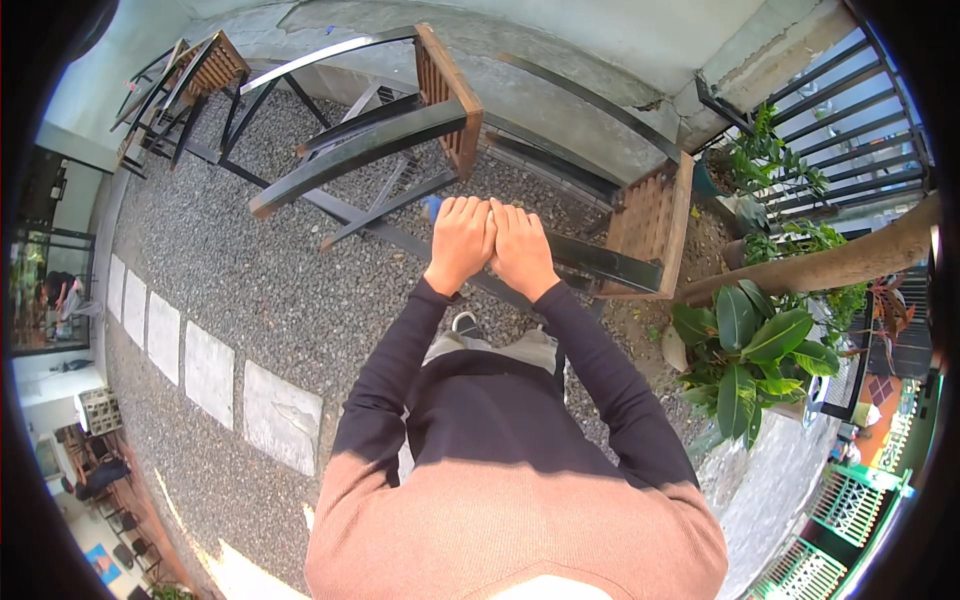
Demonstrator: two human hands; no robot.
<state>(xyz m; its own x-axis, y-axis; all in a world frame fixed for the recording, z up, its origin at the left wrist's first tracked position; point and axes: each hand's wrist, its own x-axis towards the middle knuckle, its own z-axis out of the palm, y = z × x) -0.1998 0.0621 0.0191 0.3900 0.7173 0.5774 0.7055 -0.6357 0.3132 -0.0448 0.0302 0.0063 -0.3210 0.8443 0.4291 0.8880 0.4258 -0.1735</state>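
My left hand [461,243] and my right hand [523,247] are held out side by side in front of me, touching, backs up and fingers curled down. A small blue thing [432,208] sticks out at the far left side of my left hand; most of it is hidden, so its kind does not show. What my right fingers close on is hidden too. Below and beyond my hands runs the dark metal frame of a tipped-over seat [648,230] with wooden slats. To the left lies another such seat [455,100], its dark curved legs pointing toward me.
More tipped wooden seats [208,68] lie at the far left by the wall [620,30]. Gravel [230,250] covers the ground, with a row of pale stepping slabs [283,415] at left. A leafy plant [745,350], a slanting trunk [830,262] and a barred fence [850,120] stand at right.
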